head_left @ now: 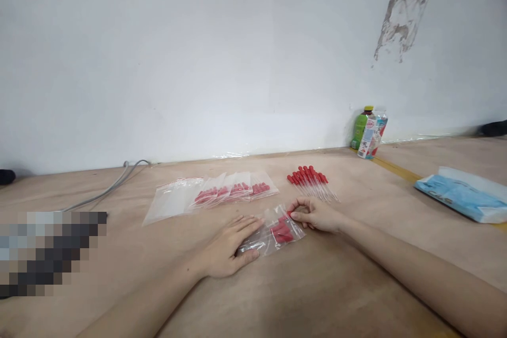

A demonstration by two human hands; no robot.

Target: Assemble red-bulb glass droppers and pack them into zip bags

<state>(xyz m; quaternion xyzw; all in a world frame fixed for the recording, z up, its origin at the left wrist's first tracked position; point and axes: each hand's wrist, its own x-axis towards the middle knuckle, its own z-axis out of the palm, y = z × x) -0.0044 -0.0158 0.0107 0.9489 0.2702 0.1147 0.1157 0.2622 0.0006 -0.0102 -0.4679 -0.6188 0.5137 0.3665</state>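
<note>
A clear zip bag [267,245] lies flat in front of me with several red rubber bulbs [282,232] showing through it. My left hand [229,245] rests on the bag's left end, fingers stretched out and thumb apart. At the bag's right end, my right hand [311,214] pinches a red-bulbed dropper by its red end; its tube is hard to make out in the plastic. Just beyond that hand, several loose droppers [311,179] with red bulbs and thin clear tubes lie fanned out. Overlapping bags [241,187] holding more red-bulbed droppers lie behind my left hand.
Flat clear bags [172,200] lie left of the filled ones. A grey cable [105,193] runs along the left, near a pixelated area. At the right are a blue-and-white packet [461,195], a green bottle [359,129] and a printed carton [372,137] by the wall.
</note>
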